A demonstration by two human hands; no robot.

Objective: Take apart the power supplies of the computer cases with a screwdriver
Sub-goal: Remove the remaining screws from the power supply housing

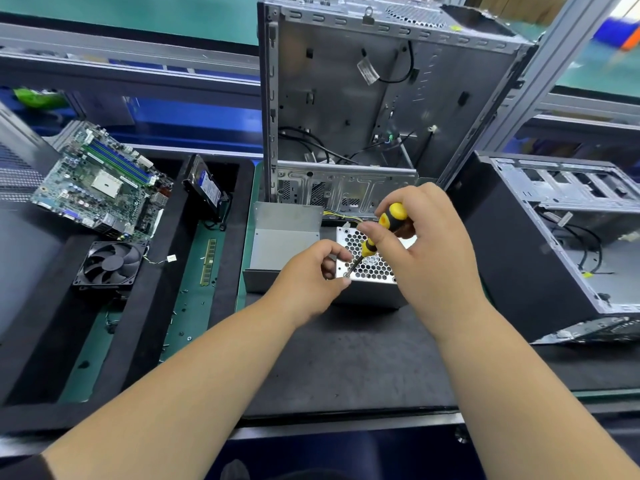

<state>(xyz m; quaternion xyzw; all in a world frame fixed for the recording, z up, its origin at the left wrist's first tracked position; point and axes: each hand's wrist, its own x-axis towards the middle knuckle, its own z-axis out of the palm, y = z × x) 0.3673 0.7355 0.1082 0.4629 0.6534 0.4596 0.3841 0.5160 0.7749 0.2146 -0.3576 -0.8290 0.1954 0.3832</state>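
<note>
A power supply (369, 268) was seen lying on the black mat (346, 358) at the middle of the bench (346, 422), its honeycomb fan grille facing up. A yellow-and-black screwdriver (375, 239) was gripped in the right hand (424, 237), fingers curled round the handle, shaft slanted down and left. The tip was set at a screw (346, 276) in the near-left corner of the grille. The left hand (313, 273) was held against that same corner, thumb and forefinger curled close to the screw and bit; whether the screw was actually pinched could not be told. A bent grey metal cover (284, 237) was seen just beside the power supply on its left, touching or nearly so. Yellow and black wires (341, 216) were seen running from the back of the unit toward the case behind.

An open computer case (381, 98), stripped, was stood upright directly behind the power supply, with loose black cables inside. A second computer case (554, 237) was laid on its side at the right, well apart from the hands.

At the left, a green motherboard (100, 188) was propped tilted on a grey chassis. A black cooling fan (110, 265) was placed just in front of it. A hard drive (206, 188) was leaned on edge in a black tray. A RAM stick (208, 261) was laid on the green mat (194, 306), with small loose screws (181, 313) scattered nearer the front edge.
</note>
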